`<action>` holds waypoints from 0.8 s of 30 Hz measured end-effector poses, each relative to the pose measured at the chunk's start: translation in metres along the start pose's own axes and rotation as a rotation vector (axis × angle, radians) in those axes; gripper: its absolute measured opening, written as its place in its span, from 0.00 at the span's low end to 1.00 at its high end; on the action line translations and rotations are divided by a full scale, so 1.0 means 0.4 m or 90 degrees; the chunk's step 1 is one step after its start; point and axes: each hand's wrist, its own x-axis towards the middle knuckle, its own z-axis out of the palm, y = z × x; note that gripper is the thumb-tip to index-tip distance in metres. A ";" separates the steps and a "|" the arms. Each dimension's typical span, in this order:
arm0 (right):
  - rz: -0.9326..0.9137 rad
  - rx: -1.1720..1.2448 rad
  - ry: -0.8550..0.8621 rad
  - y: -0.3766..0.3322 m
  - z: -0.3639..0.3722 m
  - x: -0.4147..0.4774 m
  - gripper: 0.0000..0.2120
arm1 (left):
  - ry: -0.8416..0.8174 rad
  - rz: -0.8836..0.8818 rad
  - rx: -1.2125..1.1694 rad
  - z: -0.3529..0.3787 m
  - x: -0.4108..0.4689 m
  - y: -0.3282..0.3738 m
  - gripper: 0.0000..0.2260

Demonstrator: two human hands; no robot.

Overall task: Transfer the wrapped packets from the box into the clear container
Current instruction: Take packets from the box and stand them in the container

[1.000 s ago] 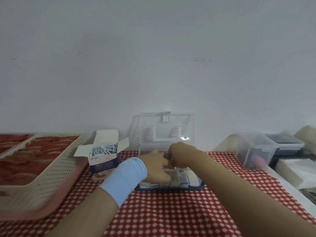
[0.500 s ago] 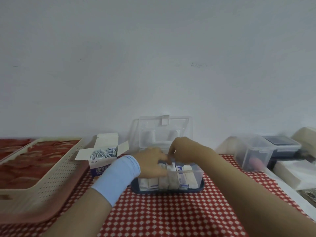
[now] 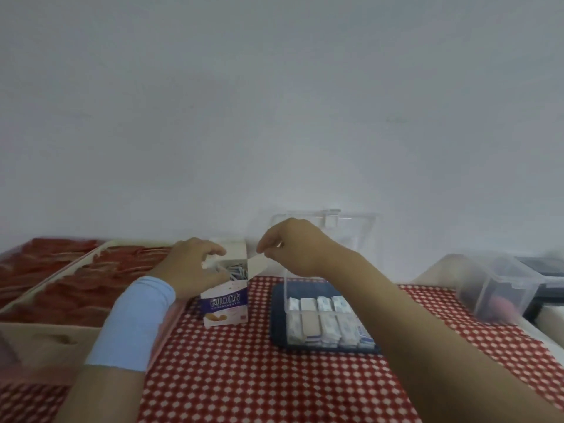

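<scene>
**Head view: both hands on the box, container open just beside it**

From the head camera I see my left hand (image 3: pixel 189 267) curled around the far left side of the cardboard box (image 3: pixel 225 303), with the fingers hooked over its top edge. My right hand (image 3: pixel 294 245) hangs above the box's right side. Its thumb and fingertips are pressed together on the tip of the raised side flap (image 3: pixel 258 265).

The box stands upright with its top open, and a purple band runs across its front. Wrapped packets (image 3: pixel 236 270) show inside the mouth.

Just to the right, and not touching the box, sits the clear container (image 3: pixel 285 296) on its dark blue base. Its lid (image 3: pixel 363 230) is tipped up against the wall. Standing packets (image 3: pixel 325 325) fill the near part of it in neat rows.

Both things rest on the desk (image 3: pixel 305 392), which is covered by a red-and-white checked cloth (image 3: pixel 232 361). A pale blue wristband (image 3: pixel 134 322) wraps my left forearm. A beige perforated basket (image 3: pixel 45 331) lies at the left, and a blurred clear storage bin (image 3: pixel 500 285) sits far right.
</scene>
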 end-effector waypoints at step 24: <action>0.064 -0.235 -0.032 -0.064 0.210 0.175 0.08 | 0.057 0.040 -0.128 0.033 0.043 -0.085 0.15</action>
